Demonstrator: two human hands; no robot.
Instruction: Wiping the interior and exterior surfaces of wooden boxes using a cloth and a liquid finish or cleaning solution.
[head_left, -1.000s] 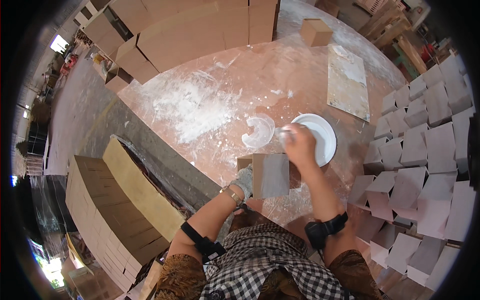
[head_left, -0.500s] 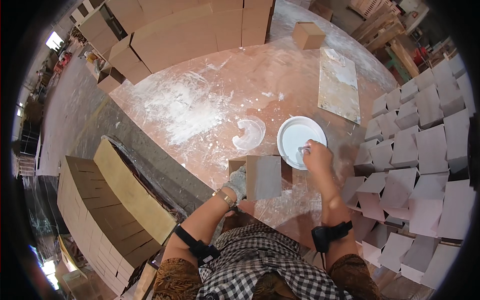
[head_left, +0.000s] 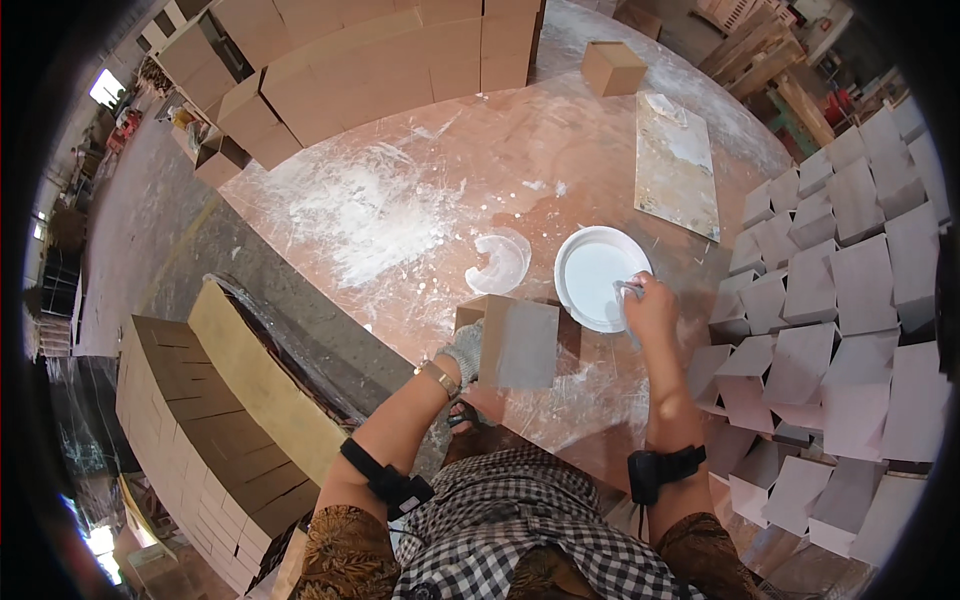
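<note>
My left hand (head_left: 464,350), in a grey knitted glove, grips a small brown box (head_left: 528,345) by its left side. The box face toward the right carries a pale grey coat, while its other visible side is bare brown. To the right of the box sits a round white basin (head_left: 590,322) with pale bluish-white liquid (head_left: 592,275) inside. My bare right hand (head_left: 652,305) is at the basin's right rim, its fingers pinched on a small grey piece (head_left: 629,288) too small to name. Part of the basin wall is hidden behind that hand.
Grey-coated boxes (head_left: 865,290) are stacked at the right. Brown boxes (head_left: 390,70) form a wall at the back, with a single box (head_left: 613,68) nearby. A stained board (head_left: 677,170) and a broken white plastic lid (head_left: 502,265) lie on the powder-smeared table (head_left: 450,130).
My right hand has shifted from over the liquid rightward to the basin's rim, still pinching the grey piece. The box in my left hand has moved slightly left and up.
</note>
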